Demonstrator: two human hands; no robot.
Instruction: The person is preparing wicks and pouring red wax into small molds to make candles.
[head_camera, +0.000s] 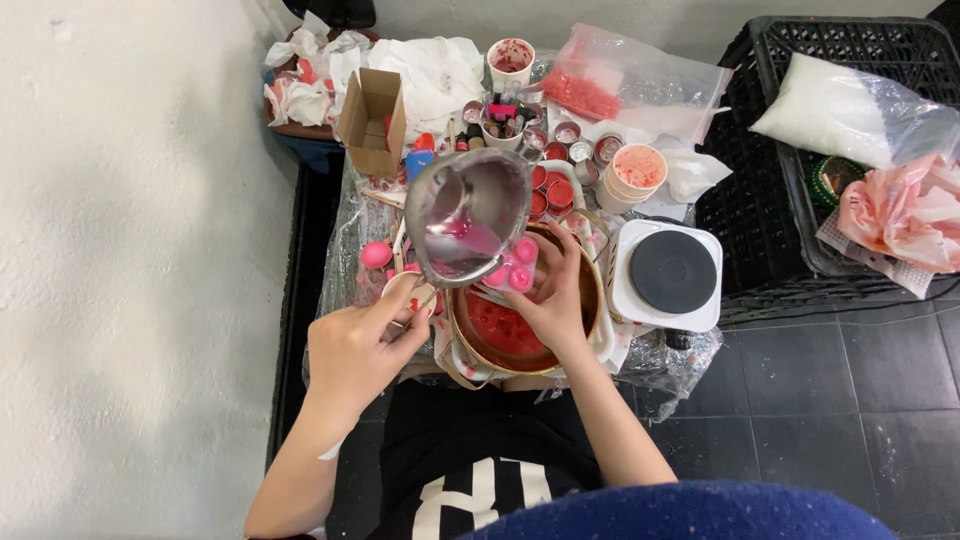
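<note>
My left hand grips the handle of a small metal pouring pot, tilted so its mouth faces the camera, with pink liquid inside. Its lip hangs over a clear mould with pink-filled cavities. My right hand holds that mould from below, above a round copper-coloured pan with red residue in it.
A white single hotplate stands right of the pan. Behind are small tins of red wax, paper cups, a cardboard box, crumpled tissues and a plastic bag of red granules. A black crate holds bags at right.
</note>
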